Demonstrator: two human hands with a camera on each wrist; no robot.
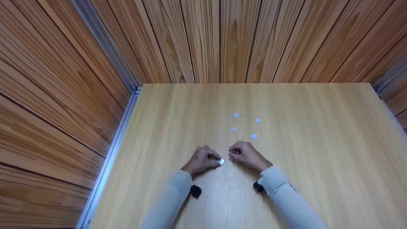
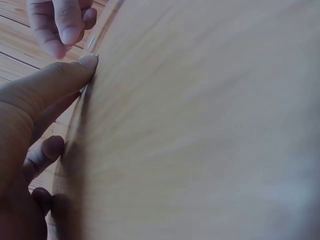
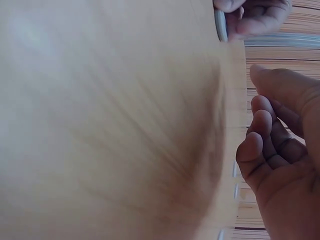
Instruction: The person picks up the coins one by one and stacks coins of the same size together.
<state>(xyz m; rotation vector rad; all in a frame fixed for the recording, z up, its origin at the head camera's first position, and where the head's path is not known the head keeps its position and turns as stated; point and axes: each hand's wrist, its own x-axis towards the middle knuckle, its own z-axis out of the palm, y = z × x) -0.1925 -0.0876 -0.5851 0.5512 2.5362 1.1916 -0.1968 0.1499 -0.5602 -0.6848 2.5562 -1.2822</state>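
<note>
Near the middle of the table (image 1: 178, 127), my left hand (image 1: 203, 159) pinches a small shiny coin-like disc (image 1: 222, 162) between thumb and index finger. In the right wrist view the same coin-like disc (image 3: 220, 25) shows edge-on at the tabletop, beneath the left fingertips. Just to its right, my right hand (image 1: 248, 155) hovers low over the wood with loosely curled fingers and holds nothing. The right wrist view shows this right hand (image 3: 280, 135) with a gap between thumb and fingers. Beyond the hands lie several flat, pale round discs (image 1: 254, 136) of slightly different sizes.
Wood-plank walls stand behind the table (image 1: 232, 41) and along its left side (image 1: 57, 79). A metal rail (image 1: 109, 152) runs down the left table edge. Dark wrist cameras sit under the left sleeve (image 1: 196, 191) and the right sleeve (image 1: 258, 187).
</note>
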